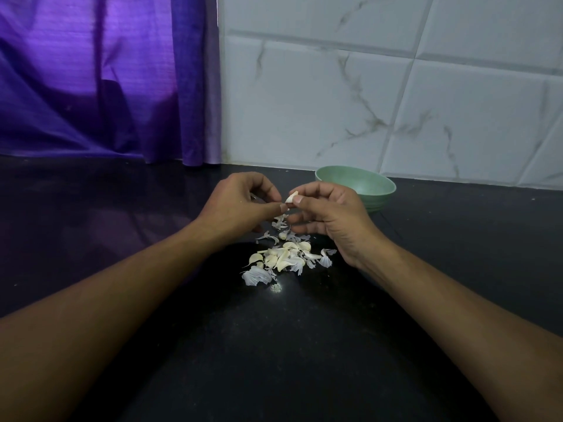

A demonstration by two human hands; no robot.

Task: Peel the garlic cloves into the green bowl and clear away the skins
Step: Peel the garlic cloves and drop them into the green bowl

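Observation:
My right hand [329, 214] pinches a pale garlic clove [292, 197] between thumb and forefinger, held above the black counter. My left hand [240, 205] meets it from the left, its fingertips pinching the clove's lower end where a bit of skin hangs. Below the hands lies a heap of garlic cloves [281, 257] mixed with thin white skins [256, 275]. The green bowl [359, 185] stands behind my right hand, near the wall; its inside looks empty from here.
The black counter [274, 345] stretches toward me. A white marbled tile wall [396, 86] rises behind the bowl. A purple curtain [106, 77] hangs at the back left, reaching the counter.

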